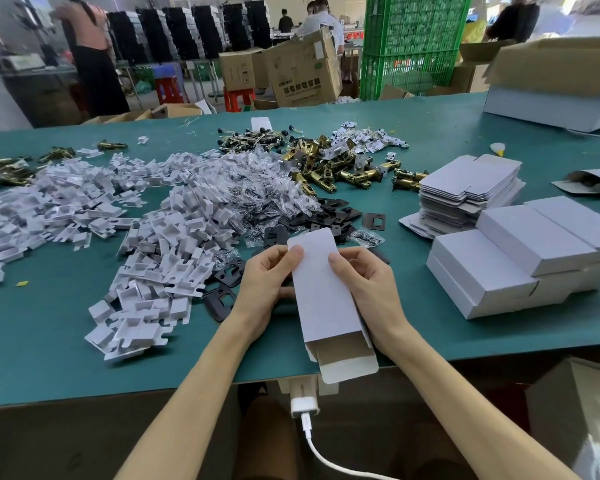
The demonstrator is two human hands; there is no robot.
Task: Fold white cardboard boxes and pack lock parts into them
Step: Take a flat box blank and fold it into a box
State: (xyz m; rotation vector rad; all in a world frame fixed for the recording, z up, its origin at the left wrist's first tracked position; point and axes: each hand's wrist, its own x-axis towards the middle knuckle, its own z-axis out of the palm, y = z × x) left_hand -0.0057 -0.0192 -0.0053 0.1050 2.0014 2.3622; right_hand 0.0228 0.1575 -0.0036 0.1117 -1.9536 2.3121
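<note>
White box (323, 292) sits between both hands above the green tabletop (49, 341), its near flap open. Left hand (267, 282) and right hand (364, 285) each grip a side, thumbs on top. Finished boxes (520, 258) lie right, inserts (160, 244) left.

I'm looking at a plain white box (321, 289), grey-brown inside, at centre frame over a teal counter (49, 341). White inserts (160, 244) are spreading across the left, black plates (326, 216) and brass-gold latches (333, 171) are showing above centre, and a green crate (413, 39) is standing at upper right.
</note>
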